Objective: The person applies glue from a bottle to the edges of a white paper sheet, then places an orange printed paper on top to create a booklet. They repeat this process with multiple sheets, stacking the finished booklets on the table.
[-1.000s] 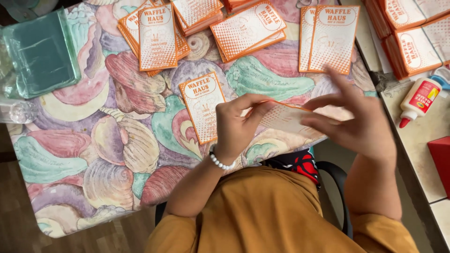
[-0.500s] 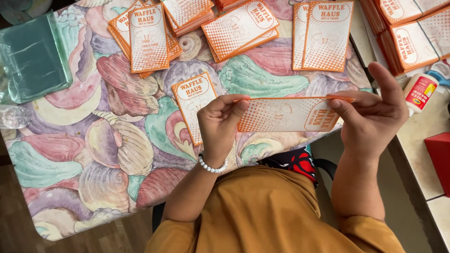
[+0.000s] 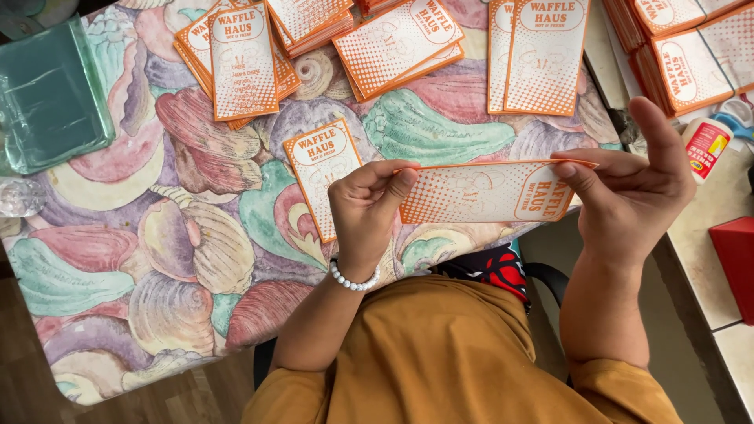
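I hold an orange and white paper sleeve [image 3: 479, 192] flat and sideways above the table's near edge. My left hand [image 3: 365, 212] pinches its left end between thumb and fingers; a white bead bracelet circles that wrist. My right hand [image 3: 636, 177] pinches the right end, with the index finger raised. Just behind my left hand, one more sleeve [image 3: 318, 169] of the same kind lies on the shell-patterned tablecloth [image 3: 157, 243].
Stacks of the same orange sleeves lie across the far side: one at the left [image 3: 239, 59], one in the middle [image 3: 397, 43], one at the right [image 3: 538, 55], more on the side counter [image 3: 683, 55]. A green plastic packet [image 3: 47, 98] sits far left. A glue bottle [image 3: 705, 145] and a red box [image 3: 738, 259] are at right.
The sleeve, folded between my hands a second ago, is now spread out flat and stretched between both hands. My hands have moved apart.
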